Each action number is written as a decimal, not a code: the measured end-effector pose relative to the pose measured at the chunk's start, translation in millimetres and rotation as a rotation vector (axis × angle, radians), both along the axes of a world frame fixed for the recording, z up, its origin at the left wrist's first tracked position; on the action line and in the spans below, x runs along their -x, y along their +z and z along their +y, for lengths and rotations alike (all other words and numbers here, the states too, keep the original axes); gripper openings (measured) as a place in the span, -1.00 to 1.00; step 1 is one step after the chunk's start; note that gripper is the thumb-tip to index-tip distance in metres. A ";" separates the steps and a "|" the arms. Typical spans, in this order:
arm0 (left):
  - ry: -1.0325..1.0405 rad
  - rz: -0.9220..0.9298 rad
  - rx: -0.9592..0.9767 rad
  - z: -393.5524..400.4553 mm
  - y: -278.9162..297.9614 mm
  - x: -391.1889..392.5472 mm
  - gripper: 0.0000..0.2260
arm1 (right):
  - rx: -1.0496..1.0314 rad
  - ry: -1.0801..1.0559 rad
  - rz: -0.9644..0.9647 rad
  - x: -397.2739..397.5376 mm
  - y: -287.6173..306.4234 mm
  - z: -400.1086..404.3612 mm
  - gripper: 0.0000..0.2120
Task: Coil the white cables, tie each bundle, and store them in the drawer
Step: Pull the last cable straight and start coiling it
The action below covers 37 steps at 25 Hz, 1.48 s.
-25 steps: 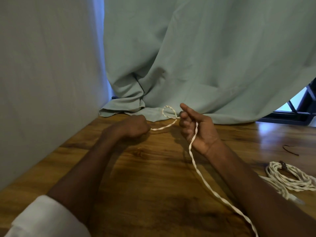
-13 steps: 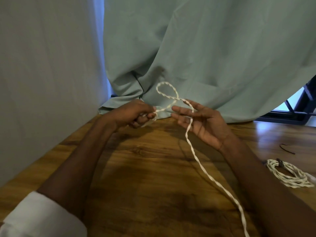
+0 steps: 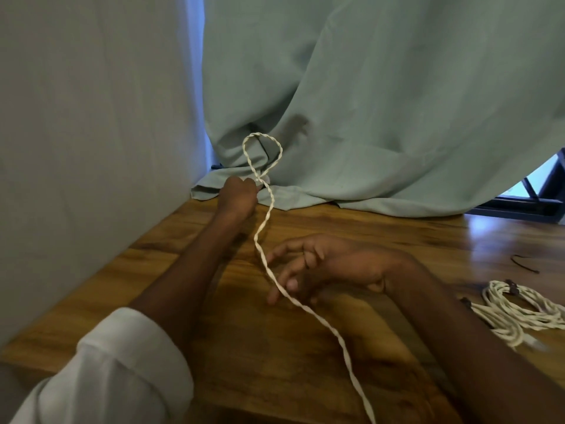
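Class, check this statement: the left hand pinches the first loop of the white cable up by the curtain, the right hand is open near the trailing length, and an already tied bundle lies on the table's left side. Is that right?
One detail is wrong. The tied bundle lies on the table's right side, not its left, as the head view shows. The rest stands: the left hand pinches the white cable at its first loop by the curtain, and the right hand is open near the trailing length.

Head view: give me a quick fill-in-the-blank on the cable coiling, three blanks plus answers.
The left hand grips the white cable at the base of a raised ____.
The right hand has its fingers ____ beside the cable.
A coiled bundle lies on the wooden table at the person's ____ side.

Answers: loop; spread; right
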<state>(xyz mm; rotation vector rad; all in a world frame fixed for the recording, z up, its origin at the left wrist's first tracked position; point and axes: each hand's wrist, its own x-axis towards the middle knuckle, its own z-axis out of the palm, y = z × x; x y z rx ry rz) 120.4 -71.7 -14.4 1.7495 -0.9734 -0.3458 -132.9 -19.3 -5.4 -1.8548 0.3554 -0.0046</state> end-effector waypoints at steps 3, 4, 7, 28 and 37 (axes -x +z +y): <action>-0.036 -0.264 -0.035 -2.1 -10.4 3.2 -0.71 | -0.278 0.056 -0.372 -2.0 7.3 5.5 -0.31; -0.073 -0.420 -0.042 -0.9 -15.2 8.3 -0.71 | -0.327 0.041 -0.499 -2.6 13.0 2.7 -0.32; -0.321 -0.743 -0.052 6.8 -22.3 28.9 -0.70 | -0.380 -0.135 -0.782 -3.4 26.4 -12.2 -0.44; -0.733 0.265 -0.152 21.5 -12.4 52.4 -0.70 | 0.952 -0.541 -0.405 17.3 -6.5 -79.3 -0.64; -0.799 0.182 -0.166 63.5 4.2 69.6 -0.23 | 0.583 -1.027 -0.594 2.4 -11.2 -78.2 -0.96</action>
